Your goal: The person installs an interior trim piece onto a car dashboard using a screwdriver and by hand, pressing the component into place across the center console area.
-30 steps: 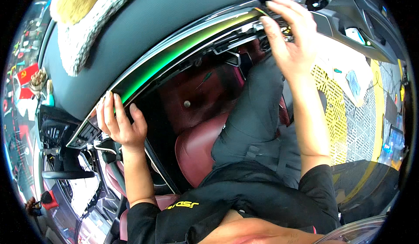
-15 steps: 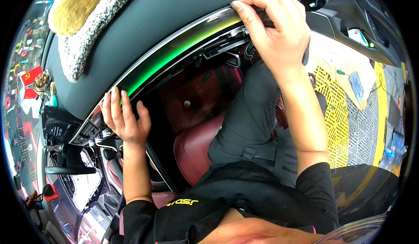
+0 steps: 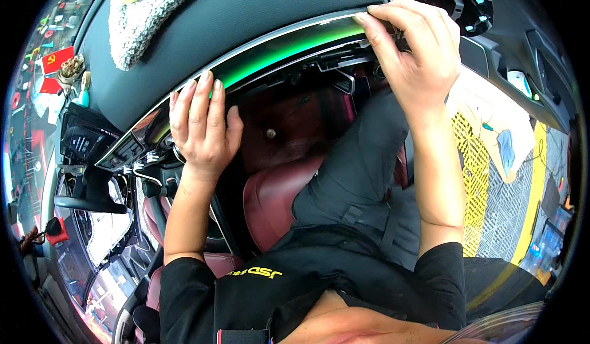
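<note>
A long, glossy trim strip (image 3: 289, 50) with a glowing green band runs along the lower edge of the dark dashboard (image 3: 264, 6). The fingertips of my left hand (image 3: 206, 129) rest on it near the left end of the glow, fingers stretched and thumb apart. At its far right end, my right hand (image 3: 424, 55) pinches the strip's edge between thumb and fingers. Below the strip, an open dashboard cavity shows dark brackets (image 3: 338, 61) and fittings. My right palm hides part of that corner.
A fluffy, grey-edged cover (image 3: 132, 39) lies on the dashboard. To the left are a screen (image 3: 86, 138) and a steering wheel (image 3: 92, 202). Below sits a dark red seat (image 3: 279, 199). The open door (image 3: 541, 67) stands at right, above a patterned floor mat (image 3: 470, 166).
The view has shifted and turned, so both hands and the dashboard appear farther right. The glow at the strip's right end has gone from yellowish to green. Both hands stay on the strip.
</note>
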The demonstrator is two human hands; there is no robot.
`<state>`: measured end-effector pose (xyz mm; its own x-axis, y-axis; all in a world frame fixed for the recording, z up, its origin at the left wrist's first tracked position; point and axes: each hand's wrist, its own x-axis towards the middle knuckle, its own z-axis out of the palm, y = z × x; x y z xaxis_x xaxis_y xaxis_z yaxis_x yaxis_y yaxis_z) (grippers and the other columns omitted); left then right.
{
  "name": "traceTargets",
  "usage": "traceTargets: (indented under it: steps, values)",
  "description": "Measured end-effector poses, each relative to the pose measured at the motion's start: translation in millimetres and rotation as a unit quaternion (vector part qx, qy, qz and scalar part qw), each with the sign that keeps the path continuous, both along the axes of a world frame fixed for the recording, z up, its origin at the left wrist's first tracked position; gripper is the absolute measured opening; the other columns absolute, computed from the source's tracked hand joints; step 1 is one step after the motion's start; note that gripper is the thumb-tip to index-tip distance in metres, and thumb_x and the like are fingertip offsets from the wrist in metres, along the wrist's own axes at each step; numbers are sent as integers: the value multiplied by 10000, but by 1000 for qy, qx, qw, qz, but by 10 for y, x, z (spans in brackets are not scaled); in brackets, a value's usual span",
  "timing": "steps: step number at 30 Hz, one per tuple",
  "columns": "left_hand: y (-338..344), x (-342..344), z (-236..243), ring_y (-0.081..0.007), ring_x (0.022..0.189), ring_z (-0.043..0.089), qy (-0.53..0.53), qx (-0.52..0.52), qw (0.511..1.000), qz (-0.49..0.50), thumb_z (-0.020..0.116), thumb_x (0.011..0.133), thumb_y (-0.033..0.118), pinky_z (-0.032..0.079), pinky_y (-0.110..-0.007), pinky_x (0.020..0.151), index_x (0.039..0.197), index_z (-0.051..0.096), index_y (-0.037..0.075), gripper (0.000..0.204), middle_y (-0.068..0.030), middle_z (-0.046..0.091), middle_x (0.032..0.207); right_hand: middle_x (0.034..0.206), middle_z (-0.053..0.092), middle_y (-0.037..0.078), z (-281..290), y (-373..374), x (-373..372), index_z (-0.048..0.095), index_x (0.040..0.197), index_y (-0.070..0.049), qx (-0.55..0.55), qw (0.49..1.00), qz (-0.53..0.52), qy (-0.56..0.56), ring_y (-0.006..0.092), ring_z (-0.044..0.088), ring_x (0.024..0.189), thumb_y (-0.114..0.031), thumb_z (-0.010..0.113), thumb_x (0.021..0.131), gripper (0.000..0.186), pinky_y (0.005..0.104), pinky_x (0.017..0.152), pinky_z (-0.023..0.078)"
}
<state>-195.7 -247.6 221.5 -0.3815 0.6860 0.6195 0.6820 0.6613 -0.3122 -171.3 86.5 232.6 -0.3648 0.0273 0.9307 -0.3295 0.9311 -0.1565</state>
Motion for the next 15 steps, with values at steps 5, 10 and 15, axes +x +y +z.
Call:
traceTargets:
  steps: [5, 10, 15]
  values:
    - [84, 50, 57, -379, 1402, 533, -13, -20, 999, 29, 748, 857, 123, 385, -516, 1214, 1372, 644, -50, 553, -195, 622, 1475, 877, 755, 9, 65, 2, -48, 782, 897, -100, 7, 1000, 10, 11, 177, 718, 845, -104, 941, 740, 223, 293, 791, 505]
    - [91, 99, 94, -378, 1431, 515, -34, -35, 998, 43, 755, 848, 135, 365, -519, 1229, 1391, 634, -48, 585, -198, 595, 1504, 882, 767, 16, 133, -31, -11, 788, 884, -78, -21, 998, 44, -29, 166, 727, 850, -73, 932, 750, 197, 279, 817, 523]
    - [52, 102, 63, -382, 1407, 529, -33, -13, 999, 24, 771, 823, 123, 384, -522, 1215, 1396, 642, -16, 604, -191, 586, 1503, 887, 772, 22, 155, -56, 8, 791, 886, -61, -51, 996, 58, -48, 156, 727, 861, -51, 917, 773, 170, 278, 822, 537]
